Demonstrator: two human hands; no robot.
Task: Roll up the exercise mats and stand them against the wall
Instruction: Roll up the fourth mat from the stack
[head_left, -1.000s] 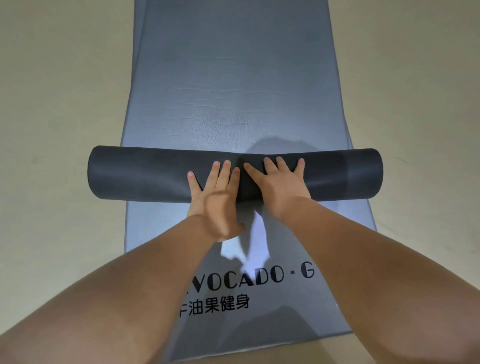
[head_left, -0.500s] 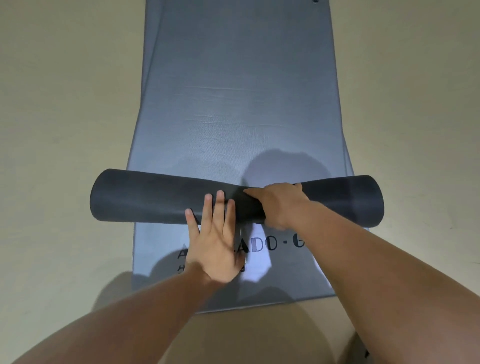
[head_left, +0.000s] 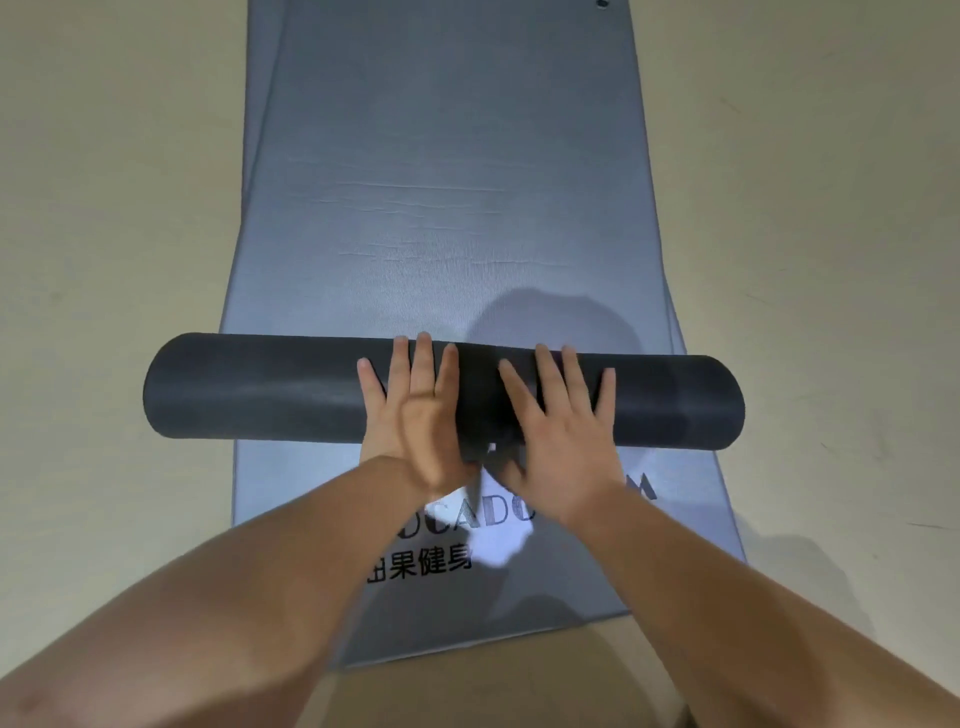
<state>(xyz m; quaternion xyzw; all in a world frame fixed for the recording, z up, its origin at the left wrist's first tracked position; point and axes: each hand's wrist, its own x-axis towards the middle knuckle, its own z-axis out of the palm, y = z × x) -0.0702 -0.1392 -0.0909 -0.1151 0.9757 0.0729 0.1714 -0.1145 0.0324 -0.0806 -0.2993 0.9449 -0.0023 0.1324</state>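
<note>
Roll of dark grey mat (head_left: 260, 387) lies crosswise on a flat blue-grey mat (head_left: 441, 156), long axis running left to right. Both ends of the roll overhang the side edges of the flat mat. Flat mat surface shows both beyond the roll and on the near side of it.

Left hand (head_left: 415, 410): palm down on the roll just left of its middle, fingers straight and slightly spread, fingertips reaching the top of the roll, nothing gripped. Slight motion blur at the heel of this hand.

Right hand (head_left: 561, 431): palm down on the roll just right of its middle, fingers straight and fanned, nothing gripped. The two hands lie near each other, with a strip of dark roll visible between them.

Near section of the flat mat carries black printed lettering (head_left: 421, 564), partly covered by the forearms. A second edge line runs just beside the flat mat's left edge on the far side of the roll; cannot tell whether it is another layer. Creases cross the flat mat beyond the roll.

Beige floor (head_left: 104, 208) surrounds the mat on all visible sides.
</note>
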